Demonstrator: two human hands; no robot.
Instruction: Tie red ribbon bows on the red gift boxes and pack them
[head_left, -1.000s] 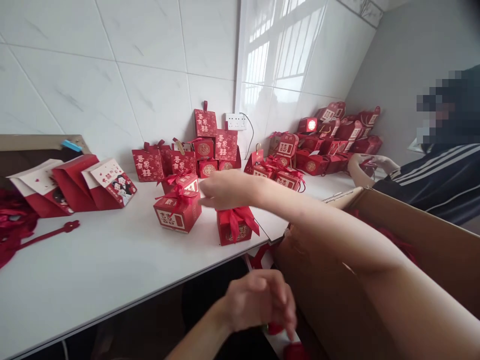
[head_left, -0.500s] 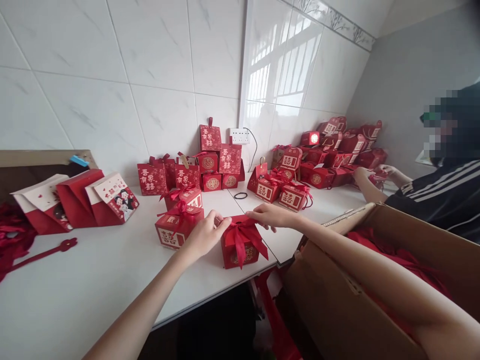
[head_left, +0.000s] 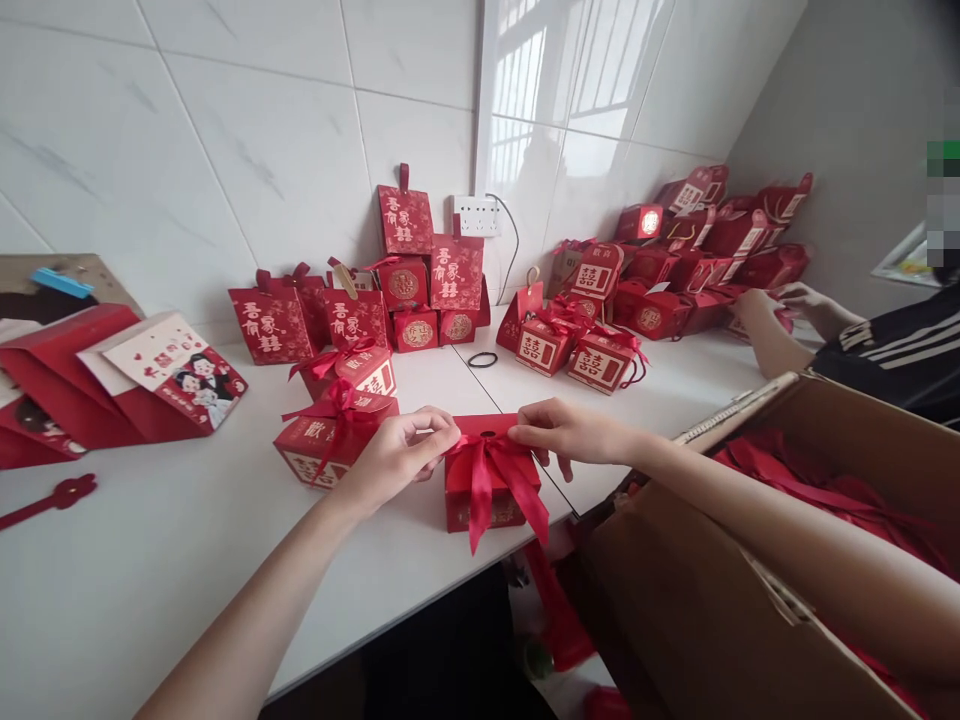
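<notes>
A small red gift box (head_left: 459,500) stands upright at the front edge of the white table. A red satin ribbon (head_left: 481,490) is tied at its top, with two tails hanging down the front. My left hand (head_left: 409,450) pinches the ribbon's left loop between thumb and fingertips. On the opposite side, my right hand (head_left: 566,435) pinches the right loop, its other fingers loosely curled. Just left of my left hand sits another red box with a bow (head_left: 322,440), a similar one close behind it.
Red boxes (head_left: 405,285) are stacked along the tiled wall, with a larger pile (head_left: 697,265) at the right. An open cardboard carton (head_left: 675,560) holds red items at the front right. A co-worker's hands (head_left: 780,310) handle something red beyond it. A black loop (head_left: 482,359) lies mid-table.
The camera view has tilted down and come closer. Both hands keep their pinch at the ribbon, and the bow now looks spread wider, its tails hanging lower over the box front.
</notes>
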